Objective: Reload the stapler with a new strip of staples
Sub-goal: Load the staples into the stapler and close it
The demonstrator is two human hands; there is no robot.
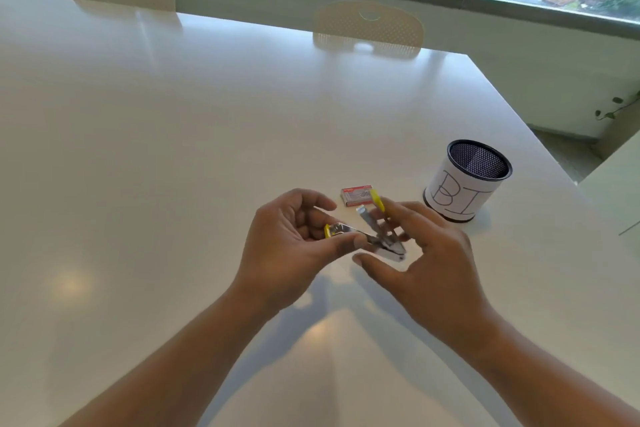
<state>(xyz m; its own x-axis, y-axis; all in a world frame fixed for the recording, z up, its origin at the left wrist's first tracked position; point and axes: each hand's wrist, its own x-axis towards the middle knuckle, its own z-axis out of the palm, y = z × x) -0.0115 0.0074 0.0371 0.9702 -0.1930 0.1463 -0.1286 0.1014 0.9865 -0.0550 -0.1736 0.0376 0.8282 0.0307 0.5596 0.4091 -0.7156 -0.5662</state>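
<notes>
A small yellow and metal stapler [372, 234] is held above the white table [173, 149], swung open with its yellow top arm raised toward the far right. My left hand [287, 246] pinches the stapler's base end between thumb and fingers. My right hand [426, 253] holds the hinge end, its fingers curled around the raised top arm. A small red staple box [355, 196] lies on the table just beyond my hands. Whether any staple strip sits in the metal channel cannot be made out.
A black mesh cup [467, 180] wrapped in white paper with hand-drawn letters stands to the right of the box. Two pale chairs [369, 28] sit at the table's far edge. The table's right edge [554, 156] runs close to the cup.
</notes>
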